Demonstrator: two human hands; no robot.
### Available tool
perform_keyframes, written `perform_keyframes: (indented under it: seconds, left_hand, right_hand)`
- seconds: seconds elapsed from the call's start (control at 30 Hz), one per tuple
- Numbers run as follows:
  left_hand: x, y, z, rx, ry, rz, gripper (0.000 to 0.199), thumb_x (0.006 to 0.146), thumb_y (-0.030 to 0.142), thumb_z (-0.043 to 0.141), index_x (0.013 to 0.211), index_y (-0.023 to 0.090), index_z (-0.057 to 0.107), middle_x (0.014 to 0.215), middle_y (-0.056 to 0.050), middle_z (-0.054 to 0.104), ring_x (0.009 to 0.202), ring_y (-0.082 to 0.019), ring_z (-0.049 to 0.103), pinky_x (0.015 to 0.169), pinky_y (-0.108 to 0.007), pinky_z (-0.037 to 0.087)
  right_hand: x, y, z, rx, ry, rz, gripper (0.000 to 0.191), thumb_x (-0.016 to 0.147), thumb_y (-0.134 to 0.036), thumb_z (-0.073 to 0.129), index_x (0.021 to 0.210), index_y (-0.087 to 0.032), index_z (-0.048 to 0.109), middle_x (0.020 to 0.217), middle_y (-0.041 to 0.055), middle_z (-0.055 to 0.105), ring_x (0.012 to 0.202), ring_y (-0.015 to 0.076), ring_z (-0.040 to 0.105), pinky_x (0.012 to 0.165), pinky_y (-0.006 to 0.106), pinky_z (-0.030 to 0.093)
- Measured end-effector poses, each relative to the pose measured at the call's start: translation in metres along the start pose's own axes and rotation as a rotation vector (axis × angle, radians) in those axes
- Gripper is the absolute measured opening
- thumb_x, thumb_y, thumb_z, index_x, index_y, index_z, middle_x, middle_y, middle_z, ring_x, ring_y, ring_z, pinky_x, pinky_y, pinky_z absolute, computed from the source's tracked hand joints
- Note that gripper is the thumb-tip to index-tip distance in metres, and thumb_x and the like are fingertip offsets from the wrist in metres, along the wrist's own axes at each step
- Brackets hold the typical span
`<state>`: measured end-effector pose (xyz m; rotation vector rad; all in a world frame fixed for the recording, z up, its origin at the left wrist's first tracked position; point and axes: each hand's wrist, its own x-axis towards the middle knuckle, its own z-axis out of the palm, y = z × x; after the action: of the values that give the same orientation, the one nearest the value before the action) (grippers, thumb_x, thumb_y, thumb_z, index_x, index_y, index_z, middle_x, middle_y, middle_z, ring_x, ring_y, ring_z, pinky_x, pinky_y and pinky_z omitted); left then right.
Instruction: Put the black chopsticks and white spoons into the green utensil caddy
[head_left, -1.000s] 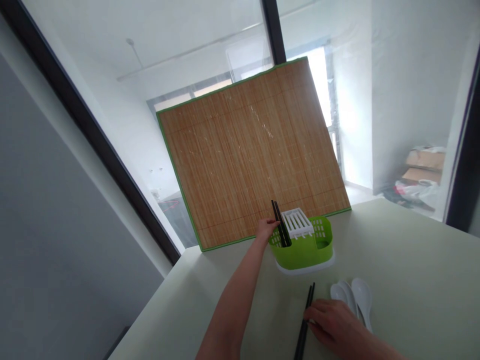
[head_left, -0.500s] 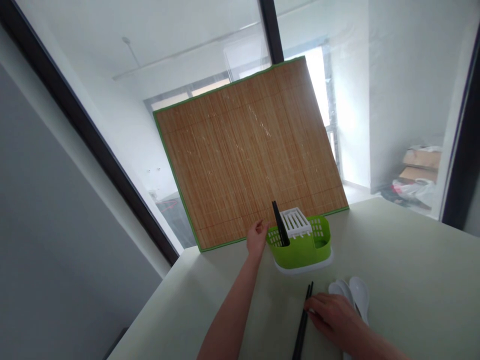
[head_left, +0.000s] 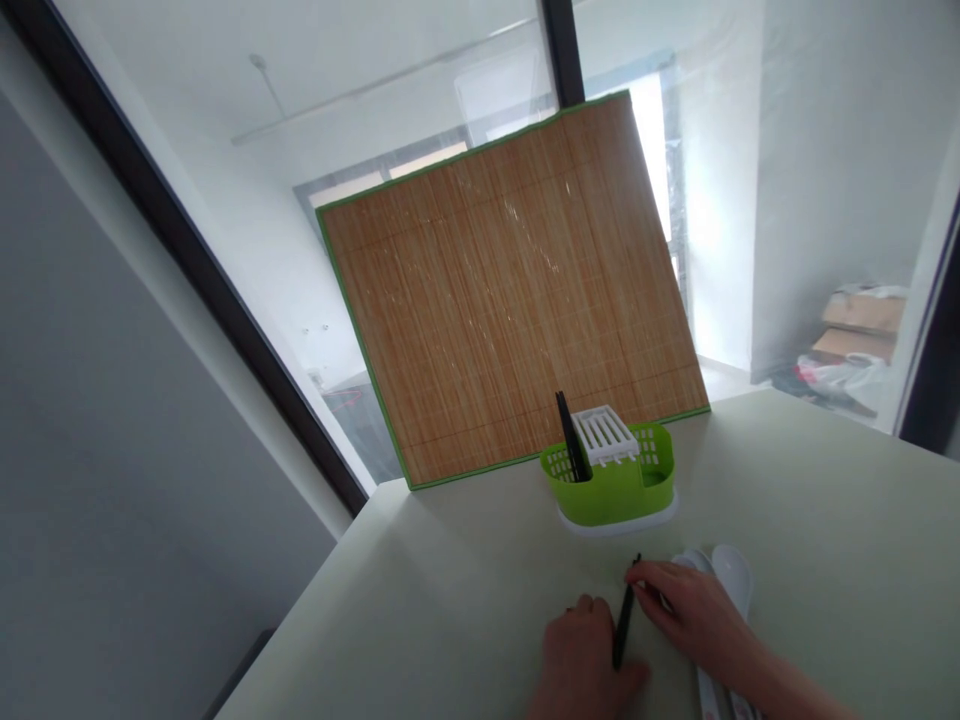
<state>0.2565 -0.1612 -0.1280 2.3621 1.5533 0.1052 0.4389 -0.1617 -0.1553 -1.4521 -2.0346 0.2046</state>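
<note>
Black chopsticks (head_left: pixel 623 625) lie on the pale table below the basket, between my two hands. My right hand (head_left: pixel 690 610) pinches them near their upper end. My left hand (head_left: pixel 589 655) is over their lower part, its fingers curled beside them; what it grips is hidden. A green basket (head_left: pixel 615 500) with a white base and a white slatted rack (head_left: pixel 604 435) stands farther back. More black chopsticks (head_left: pixel 573 440) lean upright in its left compartment. White spoons (head_left: pixel 733 580) lie beside and partly under my right hand.
Behind the basket a bamboo mat (head_left: pixel 510 290) with green edging leans against a glass window. The pale table (head_left: pixel 825 540) ends at the window and at a slanting left edge. Boxes and a plastic bag sit beyond the glass.
My left hand has moved from the basket's left side down to the chopsticks. My right hand remains on the chopsticks. The whole view has shifted slightly.
</note>
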Motion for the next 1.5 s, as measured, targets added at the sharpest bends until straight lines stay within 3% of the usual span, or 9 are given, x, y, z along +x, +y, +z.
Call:
perform_keyframes:
  seconds: [0.17, 0.37, 0.5, 0.63, 0.73, 0.83, 1.17, 1.5]
  left_hand:
    - [0.003, 0.004, 0.0, 0.084, -0.021, -0.091, 0.028, 0.073, 0.021, 0.05, 0.096, 0.014, 0.065, 0.096, -0.015, 0.065, 0.09, -0.03, 0.062, 0.078, -0.04, 0.046]
    - [0.003, -0.016, -0.004, -0.015, 0.11, -0.127, 0.021, 0.073, 0.023, 0.052, 0.086, 0.016, 0.066, 0.083, -0.011, 0.069, 0.082, -0.026, 0.064, 0.073, -0.034, 0.045]
    - [0.007, -0.029, -0.011, -0.311, 0.146, -0.047, 0.014, 0.07, 0.023, 0.056, 0.075, 0.017, 0.067, 0.072, -0.005, 0.069, 0.068, -0.019, 0.062, 0.062, -0.027, 0.043]
    - [0.011, -0.031, -0.014, -0.714, 0.162, 0.019, 0.017, 0.073, 0.023, 0.055, 0.082, 0.015, 0.067, 0.064, -0.002, 0.064, 0.049, -0.011, 0.053, 0.045, -0.021, 0.038]
    - [0.012, -0.025, -0.013, -1.007, 0.188, 0.048, 0.019, 0.075, 0.03, 0.058, 0.083, 0.014, 0.064, 0.06, 0.0, 0.059, 0.04, -0.008, 0.047, 0.038, -0.019, 0.036]
    - [0.011, -0.019, -0.011, -1.159, 0.278, 0.072, 0.022, 0.073, 0.035, 0.064, 0.079, 0.014, 0.061, 0.056, 0.002, 0.056, 0.039, -0.007, 0.047, 0.038, -0.018, 0.037]
    - [0.005, -0.004, -0.003, -1.21, 0.353, 0.064, 0.034, 0.068, 0.048, 0.069, 0.076, 0.016, 0.06, 0.054, 0.002, 0.056, 0.044, -0.009, 0.053, 0.045, -0.02, 0.043]
    - [0.004, -0.005, -0.001, -1.31, 0.323, 0.14, 0.029, 0.07, 0.039, 0.071, 0.084, 0.015, 0.064, 0.057, 0.001, 0.058, 0.045, -0.009, 0.052, 0.045, -0.021, 0.043]
  right_hand:
    - [-0.001, 0.002, 0.003, 0.015, -0.004, -0.019, 0.022, 0.091, -0.026, 0.04, 0.098, -0.024, 0.061, 0.091, 0.0034, 0.07, 0.083, 0.0186, 0.066, 0.073, 0.029, 0.047]
    - [-0.002, 0.0, 0.002, 0.035, 0.018, -0.035, 0.023, 0.09, -0.025, 0.04, 0.098, -0.024, 0.061, 0.092, 0.0029, 0.07, 0.083, 0.0178, 0.066, 0.073, 0.028, 0.046]
    - [-0.002, -0.005, -0.001, 0.024, -0.011, -0.012, 0.019, 0.088, -0.026, 0.043, 0.092, -0.024, 0.061, 0.081, 0.0014, 0.068, 0.075, 0.0169, 0.064, 0.067, 0.027, 0.044]
    - [-0.004, -0.012, -0.002, 0.047, -0.067, -0.023, 0.014, 0.085, -0.025, 0.047, 0.083, -0.023, 0.06, 0.069, -0.0016, 0.064, 0.064, 0.0142, 0.06, 0.06, 0.024, 0.038]
    - [-0.006, -0.019, 0.0, 0.114, -0.136, -0.047, 0.012, 0.082, -0.027, 0.053, 0.088, -0.024, 0.062, 0.067, -0.0035, 0.063, 0.064, 0.0133, 0.059, 0.06, 0.023, 0.037]
    - [-0.009, -0.023, 0.002, 0.169, -0.205, -0.061, 0.022, 0.077, -0.028, 0.058, 0.099, -0.026, 0.062, 0.069, -0.0045, 0.064, 0.066, 0.0133, 0.059, 0.062, 0.022, 0.037]
    - [-0.01, -0.03, 0.003, 0.195, -0.245, -0.094, 0.011, 0.072, -0.024, 0.062, 0.082, -0.024, 0.059, 0.071, -0.005, 0.063, 0.067, 0.0133, 0.059, 0.063, 0.021, 0.035]
    - [-0.012, -0.032, 0.001, 0.263, -0.22, -0.214, 0.012, 0.089, -0.021, 0.044, 0.092, -0.024, 0.055, 0.082, -0.0019, 0.062, 0.071, 0.0126, 0.057, 0.063, 0.021, 0.036]
